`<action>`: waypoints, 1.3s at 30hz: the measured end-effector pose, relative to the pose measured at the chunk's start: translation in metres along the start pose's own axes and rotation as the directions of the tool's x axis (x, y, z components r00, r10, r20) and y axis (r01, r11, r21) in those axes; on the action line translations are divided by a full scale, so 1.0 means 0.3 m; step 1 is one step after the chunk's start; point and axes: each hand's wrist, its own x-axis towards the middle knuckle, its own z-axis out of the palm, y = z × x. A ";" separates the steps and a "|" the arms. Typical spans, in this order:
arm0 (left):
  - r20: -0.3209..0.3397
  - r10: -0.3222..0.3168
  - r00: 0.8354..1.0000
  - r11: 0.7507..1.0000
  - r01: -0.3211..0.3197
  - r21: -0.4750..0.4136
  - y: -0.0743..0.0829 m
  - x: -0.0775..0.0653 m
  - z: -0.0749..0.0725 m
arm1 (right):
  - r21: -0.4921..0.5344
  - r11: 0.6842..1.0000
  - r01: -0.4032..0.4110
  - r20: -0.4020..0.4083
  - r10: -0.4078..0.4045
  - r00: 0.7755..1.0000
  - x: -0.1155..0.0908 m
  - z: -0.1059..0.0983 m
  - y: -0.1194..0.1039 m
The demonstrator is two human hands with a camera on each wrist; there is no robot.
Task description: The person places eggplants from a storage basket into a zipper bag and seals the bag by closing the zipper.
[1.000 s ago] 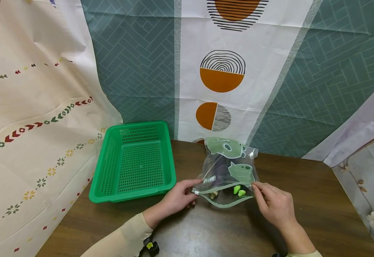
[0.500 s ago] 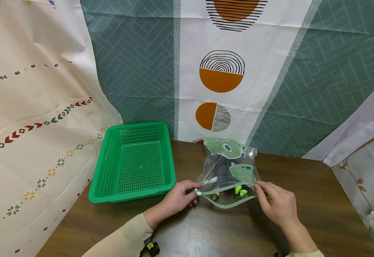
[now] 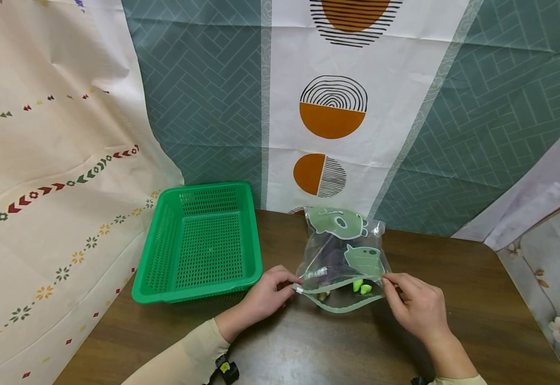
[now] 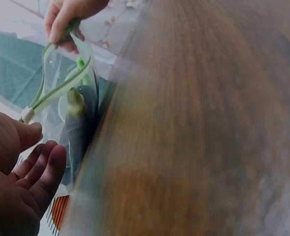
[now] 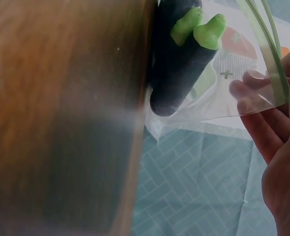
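Observation:
A clear zip bag with green animal prints lies on the table, its mouth towards me and gaping. My left hand pinches the left corner of the mouth, close by the white slider. At the opposite corner, my right hand grips the green zip strip between thumb and fingers. Inside the bag are dark eggplants with bright green stem ends. Another eggplant with a paler, brownish stem lies nearer the left side. The bag's film and prints partly cover them.
A green plastic basket stands to the left of the bag on the brown wooden table. Behind the table hangs a patterned cloth, close to the bag's far end. Another cloth drapes along the left side.
The mouth's left corner and slider have shifted slightly right, with the left fingertips staying at them. My right hand has moved a little to the right with its corner. The basket stays put.

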 end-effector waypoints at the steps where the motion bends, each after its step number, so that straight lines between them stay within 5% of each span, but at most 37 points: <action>1: -0.004 0.004 1.000 1.000 -0.004 0.003 0.000 0.000 0.000 | 0.013 1.000 0.003 -0.001 -0.003 1.000 -0.001 0.001 0.000; 13: -0.038 0.040 0.998 0.998 -0.038 0.053 -0.006 0.004 0.002 | 0.098 0.993 0.061 -0.024 -0.059 0.998 0.002 0.018 0.002; 23: -0.010 0.030 0.999 0.999 -0.030 -0.012 -0.010 0.005 -0.001 | 0.090 0.989 0.117 -0.078 -0.110 0.991 0.032 0.036 -0.049; 39: -0.006 0.006 1.000 1.000 -0.007 -0.025 -0.006 0.006 -0.001 | 0.210 0.952 0.221 0.117 -0.249 0.961 0.103 0.167 -0.271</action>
